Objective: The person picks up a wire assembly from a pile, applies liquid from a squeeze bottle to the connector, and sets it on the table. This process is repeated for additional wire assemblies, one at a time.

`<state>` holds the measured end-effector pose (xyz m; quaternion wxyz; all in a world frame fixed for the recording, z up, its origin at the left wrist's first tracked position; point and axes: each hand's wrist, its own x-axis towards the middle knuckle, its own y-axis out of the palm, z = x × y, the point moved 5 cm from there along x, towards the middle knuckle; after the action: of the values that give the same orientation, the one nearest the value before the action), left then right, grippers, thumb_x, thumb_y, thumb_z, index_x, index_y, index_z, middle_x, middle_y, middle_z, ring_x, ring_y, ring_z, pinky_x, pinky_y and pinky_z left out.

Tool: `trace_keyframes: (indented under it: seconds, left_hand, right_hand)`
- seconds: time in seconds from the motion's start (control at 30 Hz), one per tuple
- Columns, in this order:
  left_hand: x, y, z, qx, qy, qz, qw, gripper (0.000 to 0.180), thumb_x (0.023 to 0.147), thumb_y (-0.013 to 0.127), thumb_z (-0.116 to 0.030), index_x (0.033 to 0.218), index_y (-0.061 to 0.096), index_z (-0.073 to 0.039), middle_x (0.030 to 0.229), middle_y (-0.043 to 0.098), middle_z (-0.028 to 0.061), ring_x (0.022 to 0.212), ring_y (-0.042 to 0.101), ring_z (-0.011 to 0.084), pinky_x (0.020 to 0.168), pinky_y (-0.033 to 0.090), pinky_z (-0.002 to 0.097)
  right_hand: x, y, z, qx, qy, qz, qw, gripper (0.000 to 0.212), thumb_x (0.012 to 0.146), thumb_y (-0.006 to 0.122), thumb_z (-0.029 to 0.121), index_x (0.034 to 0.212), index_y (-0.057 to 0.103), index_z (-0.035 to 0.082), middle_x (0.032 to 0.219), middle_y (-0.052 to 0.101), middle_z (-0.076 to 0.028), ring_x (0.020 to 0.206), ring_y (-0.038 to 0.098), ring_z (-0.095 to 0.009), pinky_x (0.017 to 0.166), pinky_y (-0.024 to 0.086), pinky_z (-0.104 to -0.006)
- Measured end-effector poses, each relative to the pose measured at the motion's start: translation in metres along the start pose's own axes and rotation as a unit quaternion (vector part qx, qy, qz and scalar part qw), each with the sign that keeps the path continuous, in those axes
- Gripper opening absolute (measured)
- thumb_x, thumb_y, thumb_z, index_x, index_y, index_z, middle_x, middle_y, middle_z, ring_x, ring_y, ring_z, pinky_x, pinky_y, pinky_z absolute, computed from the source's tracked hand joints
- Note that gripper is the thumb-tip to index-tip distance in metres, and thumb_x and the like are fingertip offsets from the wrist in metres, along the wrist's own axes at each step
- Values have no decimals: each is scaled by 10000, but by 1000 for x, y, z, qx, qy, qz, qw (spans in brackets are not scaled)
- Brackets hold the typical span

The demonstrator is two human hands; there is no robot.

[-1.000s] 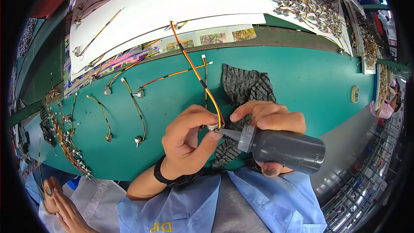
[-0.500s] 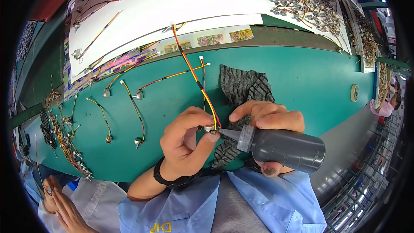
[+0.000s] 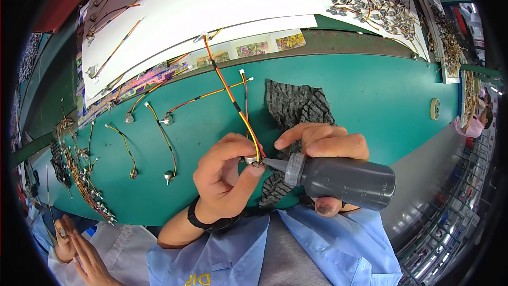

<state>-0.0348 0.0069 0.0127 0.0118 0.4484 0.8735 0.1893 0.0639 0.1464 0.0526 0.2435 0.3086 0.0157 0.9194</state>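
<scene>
Between thumb and fingertips, my left hand pinches a small wired potentiometer. Its red, yellow and black wires stretch away from me to a white connector. My right hand grips a dark squeeze bottle lying sideways, thumb below and fingers over the top. The bottle's narrow tapered nozzle points left, its tip at the potentiometer's terminals; whether it touches them I cannot tell. A crumpled dark striped cloth lies beneath and beyond my right hand.
Several wired potentiometers are spread on the green table, with a bundle at left. White boards at the back carry more, piled up at far right. A tape roll lies right. Another person's hands are at lower left.
The whole view has shifted slightly, table items moving a little left in it. Both hands keep their grips, with the nozzle tip still at the potentiometer.
</scene>
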Motion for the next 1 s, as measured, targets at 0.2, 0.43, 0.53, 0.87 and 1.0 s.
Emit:
trace_keyframes:
  seconds: [0.2, 0.43, 0.53, 0.87, 1.0]
  left_hand:
    - [0, 0, 1, 4, -2, 1, 1000, 285, 829, 606, 109, 1106, 557, 64, 967, 608, 151, 861, 561, 216, 747, 471, 322]
    - [-1, -2, 2, -5, -5, 8, 1000, 274, 843, 604, 97, 1111, 556, 65, 987, 605, 154, 875, 564, 214, 738, 488, 317]
    - [0, -1, 2, -6, -3, 11, 1000, 275, 847, 603, 95, 1116, 554, 65, 998, 604, 155, 882, 567, 212, 735, 501, 317]
    - [-1, 1, 1, -20, -28, -1, 999, 274, 864, 594, 90, 1132, 546, 56, 1013, 593, 159, 881, 577, 203, 738, 532, 332]
    - [0, 1, 1, -39, -17, 6, 999, 256, 885, 588, 68, 1136, 543, 54, 1018, 587, 163, 845, 594, 207, 737, 531, 333]
  right_hand:
    - [1, -1, 0, -10, 3, 1, 1000, 626, 710, 853, 349, 1078, 531, -41, 667, 548, -100, 691, 669, -338, 688, 585, -473]
    - [1, -2, 2, -6, 9, -9, 1000, 617, 715, 850, 356, 1073, 537, -37, 645, 547, -88, 695, 677, -336, 689, 584, -467]
    - [0, -2, 1, -10, 8, -14, 1000, 610, 716, 849, 356, 1068, 540, -36, 636, 547, -82, 684, 676, -327, 690, 584, -467]
    - [1, -2, 1, -35, 4, -34, 999, 590, 739, 829, 384, 1046, 550, -36, 652, 565, -84, 673, 680, -319, 676, 587, -435]
    - [1, -6, 2, -89, 2, -32, 996, 611, 739, 827, 394, 1061, 534, -34, 717, 595, -105, 706, 679, -300, 676, 578, -400]
